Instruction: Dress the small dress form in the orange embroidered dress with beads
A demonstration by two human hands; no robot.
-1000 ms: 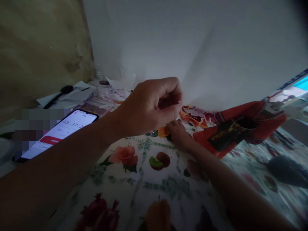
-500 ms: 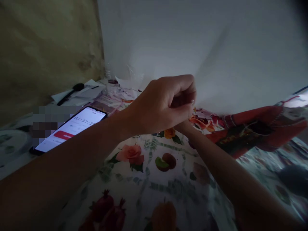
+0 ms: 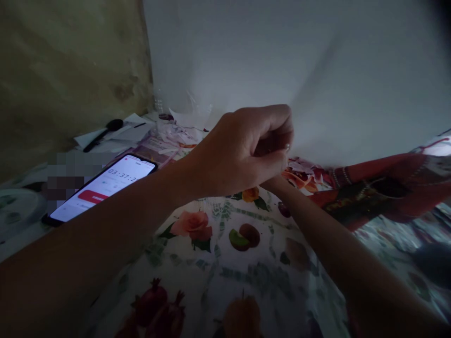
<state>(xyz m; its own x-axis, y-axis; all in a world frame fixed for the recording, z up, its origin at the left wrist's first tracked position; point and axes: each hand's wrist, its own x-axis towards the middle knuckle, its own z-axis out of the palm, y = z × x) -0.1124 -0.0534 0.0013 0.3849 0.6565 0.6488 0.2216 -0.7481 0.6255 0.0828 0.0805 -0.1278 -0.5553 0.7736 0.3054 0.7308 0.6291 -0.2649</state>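
My left hand (image 3: 243, 150) is raised over the flowered tablecloth (image 3: 211, 291), its fingers curled and the thumb closed toward them. A tiny pale glint shows at the thumb tip; whether it is a nail or a small object I cannot make out. Behind it, my right wrist (image 3: 276, 185) comes in from the right, and the left hand hides the right hand's fingers. Under my left forearm lies a lit phone (image 3: 109, 180) with a timer and a red button on its screen.
Loose papers (image 3: 130, 129) and a black-handled brush (image 3: 104, 135) lie by the back left corner. A round clear container (image 3: 19, 209) stands at the left edge. Red embroidered fabric (image 3: 373, 188) spreads on the right. A pale wall (image 3: 246, 51) rises behind the table.
My left hand has shifted slightly right and up, still closed. My right wrist has moved a little the same way behind it.
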